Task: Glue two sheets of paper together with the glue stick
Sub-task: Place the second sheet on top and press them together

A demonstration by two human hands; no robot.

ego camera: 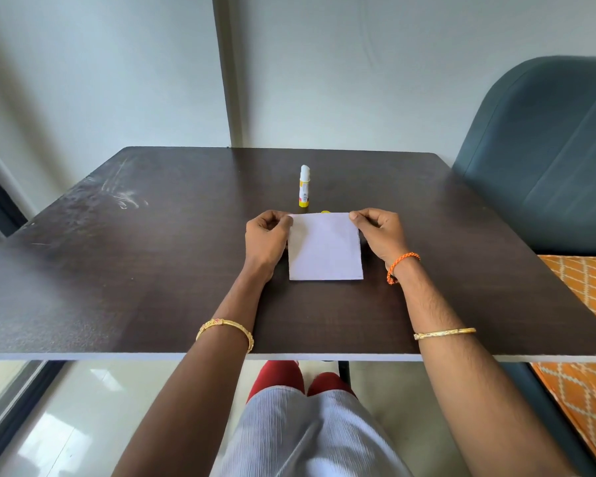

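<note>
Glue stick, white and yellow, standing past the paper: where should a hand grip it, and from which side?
Probably round the yellow-and-white barrel of the glue stick, below the white tip. It stands upright on the dark wooden table, so a side pinch from above the white paper sheet suits. Both the left hand and right hand pinch the sheet's far corners; one must let go first.

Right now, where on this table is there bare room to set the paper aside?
Bare wood lies left of the left hand out to the table edge, and right of the right hand toward the chair. The near strip between the forearms is bare too. It is crowded in the middle: paper, glue stick and a small yellow thing behind it.
</note>
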